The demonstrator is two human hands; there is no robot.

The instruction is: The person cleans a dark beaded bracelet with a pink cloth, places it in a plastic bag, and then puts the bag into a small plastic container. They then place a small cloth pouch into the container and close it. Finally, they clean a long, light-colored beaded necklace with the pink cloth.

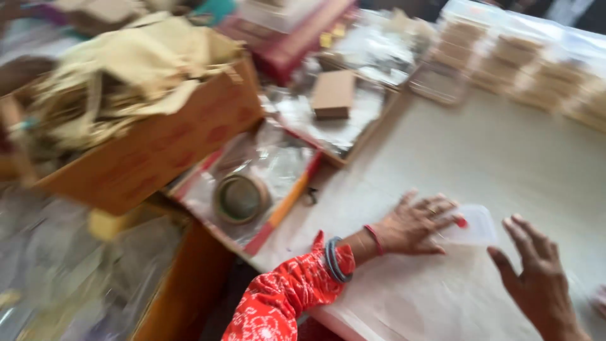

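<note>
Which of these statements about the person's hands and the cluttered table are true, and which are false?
1. The left hand lies flat on the pale table. True.
2. The right hand grips a pair of scissors. False: it is open, fingers spread, holding nothing.
3. The left arm wears a red patterned sleeve and bangles at the wrist. True.
4. The brown cardboard box at the left is empty. False: it is heaped with pale yellowish material.
5. A clear rounded plastic piece lies by the left hand's fingertips. True.
6. The round tape roll sits on the right hand. False: it lies in a tray beside the box.
</note>
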